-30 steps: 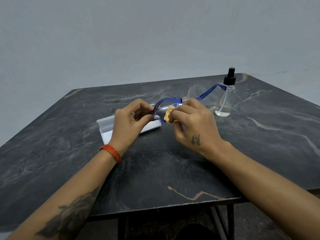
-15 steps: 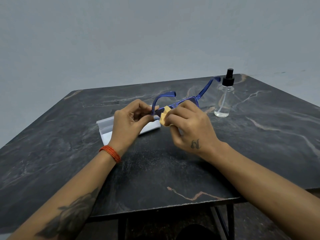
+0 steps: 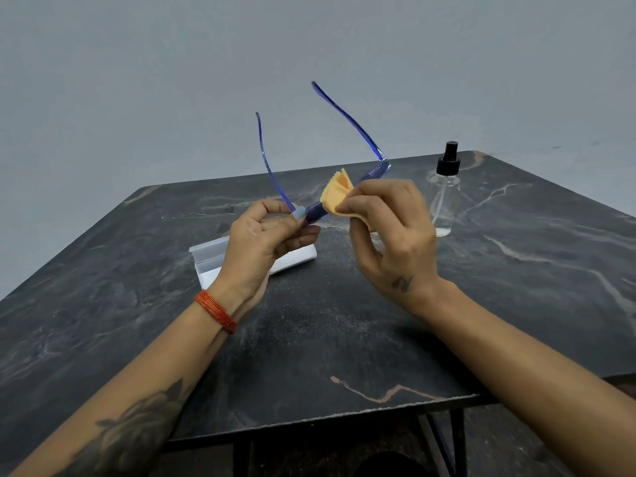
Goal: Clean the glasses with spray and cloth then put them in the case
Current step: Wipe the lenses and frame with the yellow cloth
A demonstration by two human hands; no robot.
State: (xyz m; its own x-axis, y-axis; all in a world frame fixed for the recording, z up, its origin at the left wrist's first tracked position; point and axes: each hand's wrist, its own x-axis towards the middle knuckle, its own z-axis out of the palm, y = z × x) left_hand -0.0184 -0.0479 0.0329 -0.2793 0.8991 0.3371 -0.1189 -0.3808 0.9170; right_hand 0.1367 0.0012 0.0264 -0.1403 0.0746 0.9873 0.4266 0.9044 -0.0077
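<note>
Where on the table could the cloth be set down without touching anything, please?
The table is bare between the forearms toward the near edge, and right of the spray bottle. It is crowded around the white case, under the left hand holding the glasses.

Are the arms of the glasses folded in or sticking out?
Sticking out. Both arms of the glasses point up, spread apart, while the left hand holds the frame.
</note>
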